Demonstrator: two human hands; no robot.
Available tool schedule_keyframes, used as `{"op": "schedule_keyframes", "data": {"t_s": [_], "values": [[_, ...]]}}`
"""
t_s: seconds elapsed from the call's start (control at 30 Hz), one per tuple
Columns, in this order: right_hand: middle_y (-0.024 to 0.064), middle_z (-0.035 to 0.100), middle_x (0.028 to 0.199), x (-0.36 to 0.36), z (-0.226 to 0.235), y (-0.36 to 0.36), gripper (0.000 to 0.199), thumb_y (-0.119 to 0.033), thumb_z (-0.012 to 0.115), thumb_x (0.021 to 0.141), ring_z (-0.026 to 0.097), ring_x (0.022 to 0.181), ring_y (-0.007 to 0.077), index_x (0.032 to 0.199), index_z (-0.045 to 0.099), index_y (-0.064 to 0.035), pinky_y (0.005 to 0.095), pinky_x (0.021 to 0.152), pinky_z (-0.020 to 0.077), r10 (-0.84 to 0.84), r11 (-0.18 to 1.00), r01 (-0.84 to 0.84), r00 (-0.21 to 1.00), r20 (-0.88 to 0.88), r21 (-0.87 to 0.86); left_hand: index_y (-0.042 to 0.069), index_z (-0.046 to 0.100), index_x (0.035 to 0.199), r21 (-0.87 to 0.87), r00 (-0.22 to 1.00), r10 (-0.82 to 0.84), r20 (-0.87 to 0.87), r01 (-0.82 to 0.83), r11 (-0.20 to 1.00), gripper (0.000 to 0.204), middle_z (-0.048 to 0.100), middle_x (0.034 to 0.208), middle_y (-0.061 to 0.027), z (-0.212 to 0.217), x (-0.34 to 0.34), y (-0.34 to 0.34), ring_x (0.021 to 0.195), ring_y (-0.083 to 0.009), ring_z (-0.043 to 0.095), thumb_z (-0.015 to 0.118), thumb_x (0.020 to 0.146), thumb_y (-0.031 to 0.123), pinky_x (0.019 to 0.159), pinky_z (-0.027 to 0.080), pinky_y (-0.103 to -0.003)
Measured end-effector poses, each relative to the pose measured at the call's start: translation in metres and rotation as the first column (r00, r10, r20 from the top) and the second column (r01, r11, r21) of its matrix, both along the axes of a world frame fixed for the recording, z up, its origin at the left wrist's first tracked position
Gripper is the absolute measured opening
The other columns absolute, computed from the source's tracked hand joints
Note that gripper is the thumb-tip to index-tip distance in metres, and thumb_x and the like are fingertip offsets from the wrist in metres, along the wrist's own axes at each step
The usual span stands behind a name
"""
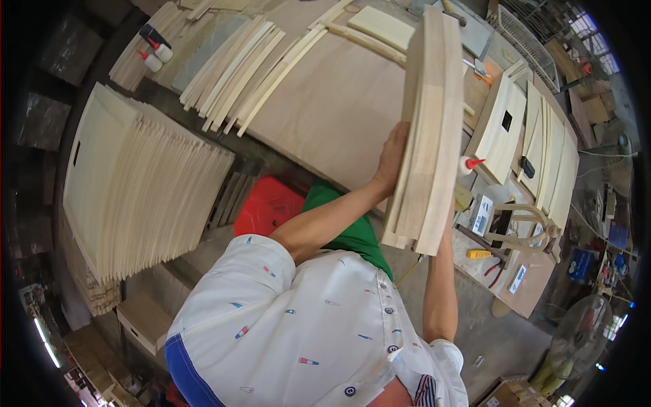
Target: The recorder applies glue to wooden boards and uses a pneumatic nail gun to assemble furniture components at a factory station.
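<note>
I hold a bundle of long, slightly curved pale wooden boards (pixel 430 129) on edge between both hands, above a large plywood sheet (pixel 332 102) on the workbench. My left hand (pixel 393 157) presses flat against the bundle's left face, fingers up. My right forearm rises on the other side, and my right hand (pixel 448 229) sits against the bundle's lower right edge, mostly hidden behind the boards.
Loose wooden strips (pixel 237 68) and two glue bottles (pixel 156 54) lie at the bench's far left. A leaning stack of thin panels (pixel 135 190) stands at the left, with a red stool (pixel 268 207) beside it. The right bench (pixel 536 285) holds panels, a glue bottle (pixel 468 164) and a yellow knife (pixel 478 254).
</note>
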State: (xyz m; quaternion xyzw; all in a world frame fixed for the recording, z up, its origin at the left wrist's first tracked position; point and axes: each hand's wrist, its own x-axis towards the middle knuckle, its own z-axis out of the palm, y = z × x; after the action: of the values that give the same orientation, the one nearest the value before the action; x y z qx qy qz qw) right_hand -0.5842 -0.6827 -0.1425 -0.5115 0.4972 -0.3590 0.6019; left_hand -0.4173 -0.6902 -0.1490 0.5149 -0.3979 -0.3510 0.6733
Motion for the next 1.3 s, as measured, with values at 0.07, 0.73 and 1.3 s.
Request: {"op": "schedule_keyframes", "data": {"t_s": [0.07, 0.73, 1.3], "values": [[0.0149, 0.067, 0.095, 0.051, 0.025, -0.013, 0.040, -0.028, 0.045, 0.097, 0.060, 0.085, 0.0168, 0.118, 0.056, 0.0042, 0.0323, 0.078, 0.0485, 0.070, 0.997, -0.075, 0.982, -0.175, -0.021, 0.000, 0.050, 0.113, -0.017, 0.984, 0.054, -0.167, -0.058, 0.998, 0.028, 0.053, 0.110, -0.0216, -0.013, 0.035, -0.018, 0.103, -0.0360, 0.049, 0.035, 0.098, 0.018, 0.093, 0.039, -0.040], [0.0110, 0.063, 0.101, 0.573, -0.070, -0.314, 0.046, -0.034, 0.045, 0.097, 0.058, 0.088, 0.0171, 0.120, 0.053, 0.0049, 0.0334, 0.079, 0.0494, 0.079, 0.982, -0.148, 0.884, 0.461, 0.116, -0.005, 0.049, 0.130, 0.235, 0.986, -0.006, 0.166, -0.033, 0.971, 0.057, 0.060, 0.117, -0.0156, 0.023, 0.513, -0.316, 0.109, -0.0217, 0.054, 0.033, 0.100, 0.041, 0.095, 0.042, -0.034], [0.0180, 0.059, 0.121, 0.502, -0.047, -0.396, 0.053, -0.035, 0.055, 0.093, 0.057, 0.112, 0.0222, 0.129, 0.050, 0.0042, 0.0323, 0.094, 0.0429, -0.016, 0.950, -0.073, 0.960, -0.281, -0.302, -0.002, 0.032, 0.143, 0.421, 0.694, -0.182, 0.697, -0.190, 0.887, 0.102, 0.048, 0.134, -0.0238, -0.098, 0.666, -0.391, 0.121, -0.0330, 0.050, 0.068, 0.072, 0.061, 0.102, 0.038, -0.041]]}}
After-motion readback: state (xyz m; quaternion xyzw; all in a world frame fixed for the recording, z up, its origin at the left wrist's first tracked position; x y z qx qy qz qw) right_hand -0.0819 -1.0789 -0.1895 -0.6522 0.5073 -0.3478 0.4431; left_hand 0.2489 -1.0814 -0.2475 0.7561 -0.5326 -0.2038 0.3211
